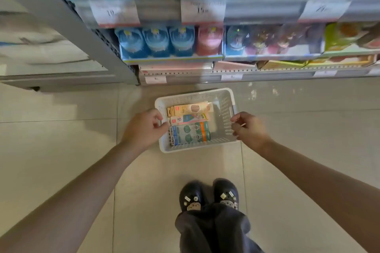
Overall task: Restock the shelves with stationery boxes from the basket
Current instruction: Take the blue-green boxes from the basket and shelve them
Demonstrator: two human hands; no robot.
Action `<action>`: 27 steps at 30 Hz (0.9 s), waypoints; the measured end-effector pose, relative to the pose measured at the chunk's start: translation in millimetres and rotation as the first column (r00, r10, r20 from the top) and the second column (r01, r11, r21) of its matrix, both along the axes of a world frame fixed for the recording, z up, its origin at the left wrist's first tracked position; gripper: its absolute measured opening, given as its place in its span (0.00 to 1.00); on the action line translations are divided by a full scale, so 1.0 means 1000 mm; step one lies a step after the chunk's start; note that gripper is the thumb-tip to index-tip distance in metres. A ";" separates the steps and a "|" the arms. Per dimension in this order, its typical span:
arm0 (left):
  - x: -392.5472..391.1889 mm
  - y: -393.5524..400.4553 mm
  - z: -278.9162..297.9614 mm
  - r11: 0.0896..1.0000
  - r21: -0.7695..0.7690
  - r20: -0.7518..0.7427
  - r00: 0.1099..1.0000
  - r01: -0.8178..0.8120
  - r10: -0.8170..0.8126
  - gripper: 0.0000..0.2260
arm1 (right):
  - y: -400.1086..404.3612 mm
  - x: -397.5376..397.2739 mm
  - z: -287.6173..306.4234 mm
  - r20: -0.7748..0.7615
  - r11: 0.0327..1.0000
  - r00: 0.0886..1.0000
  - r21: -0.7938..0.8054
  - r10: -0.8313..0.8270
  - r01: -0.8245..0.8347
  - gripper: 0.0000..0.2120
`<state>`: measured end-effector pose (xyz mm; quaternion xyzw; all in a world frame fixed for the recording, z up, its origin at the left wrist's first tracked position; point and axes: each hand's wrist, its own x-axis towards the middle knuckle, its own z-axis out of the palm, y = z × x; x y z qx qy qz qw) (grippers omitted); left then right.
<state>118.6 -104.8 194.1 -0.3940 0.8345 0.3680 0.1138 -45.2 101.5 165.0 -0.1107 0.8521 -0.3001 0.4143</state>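
— Where's the stock?

— In the white basket on the floor, just in front of the shelves. The boxes are packed to its left side; the right side is bare.

— And the hands?

— One at each short side. The left hand has its fingers curled at the left rim; the right hand has its fingers curled at the right rim. Whether either grips the rim, I cannot tell.

— So what could go wrong?

— The load sits off-centre. If the basket is lifted, I'd expect it to dip left and the boxes to slide or spill. The frame is also smeared — aim at the lower shelf could suffer.
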 end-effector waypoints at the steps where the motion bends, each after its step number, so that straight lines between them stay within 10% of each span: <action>1: -0.002 0.002 -0.023 1.000 0.008 0.012 1.000 0.006 -0.007 0.08 | -0.002 0.001 -0.023 0.010 1.000 1.000 0.019 0.000 0.000 0.06; 14: -0.043 0.017 -0.251 0.940 -0.067 0.327 0.897 0.335 -0.297 0.23 | -0.046 0.002 -0.228 0.252 0.936 0.968 0.345 -0.015 -0.075 0.16; 18: -0.044 0.021 -0.288 0.954 -0.037 0.417 0.872 0.298 -0.256 0.22 | -0.055 0.009 -0.251 0.226 0.642 0.816 0.521 0.532 -0.563 0.16; 23: -0.044 0.028 -0.313 0.979 -0.018 0.425 0.888 0.202 -0.175 0.24 | -0.066 0.013 -0.260 0.307 0.725 0.872 0.486 0.382 -0.489 0.16; 27: -0.038 0.036 -0.322 0.974 -0.019 0.390 0.899 0.226 -0.200 0.25 | -0.068 0.015 -0.289 0.408 0.922 0.891 0.387 -0.198 0.028 0.18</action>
